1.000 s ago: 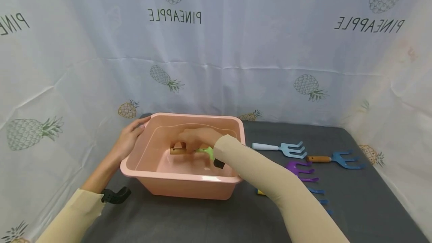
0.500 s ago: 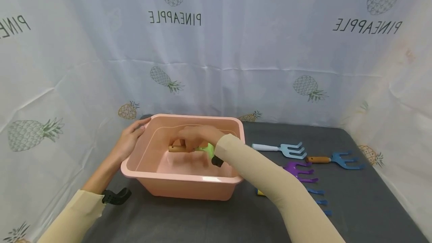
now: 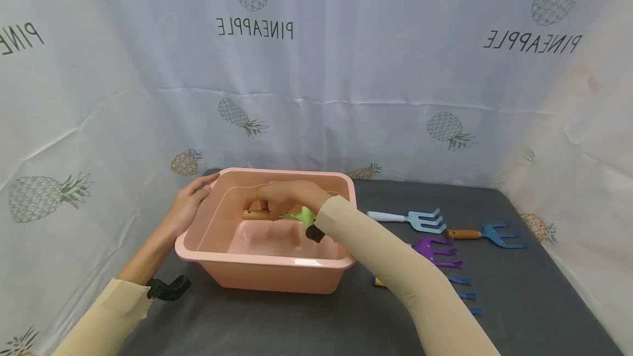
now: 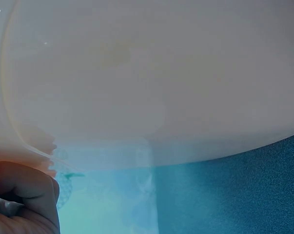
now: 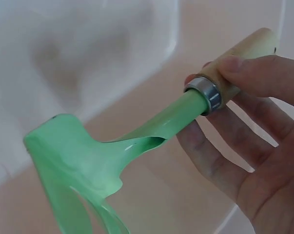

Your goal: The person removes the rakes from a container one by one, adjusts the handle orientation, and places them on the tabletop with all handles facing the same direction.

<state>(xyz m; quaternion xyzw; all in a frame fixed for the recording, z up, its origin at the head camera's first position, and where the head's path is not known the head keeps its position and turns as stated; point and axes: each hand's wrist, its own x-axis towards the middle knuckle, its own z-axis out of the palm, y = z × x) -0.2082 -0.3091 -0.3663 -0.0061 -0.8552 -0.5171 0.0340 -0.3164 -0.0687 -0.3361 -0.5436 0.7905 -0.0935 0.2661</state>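
A pink plastic basin (image 3: 272, 278) stands on the dark table, and my left hand (image 3: 189, 209) grips its left rim. In the left wrist view curled fingers (image 4: 27, 190) show against the basin's edge. Inside the basin, my right hand (image 3: 288, 196) holds a green hand fork (image 5: 68, 161) by its wooden handle (image 3: 254, 215). The right wrist view shows thumb and fingers around that handle, close to its metal collar (image 5: 205, 92). The fork hangs above the basin floor, its tines pointing down and partly cut off by the view's edge.
Right of the basin lie a light blue hand fork (image 3: 422, 220), a blue fork with a wooden handle (image 3: 499, 234), and a purple fork (image 3: 435, 250). Another blue-tined fork (image 3: 465, 295) is partly hidden by my right sleeve. A pineapple-print curtain (image 3: 326, 70) hangs behind.
My right hand has risen slightly inside the basin and shifted a little left, lifting the green hand fork. My left hand stays on the rim.
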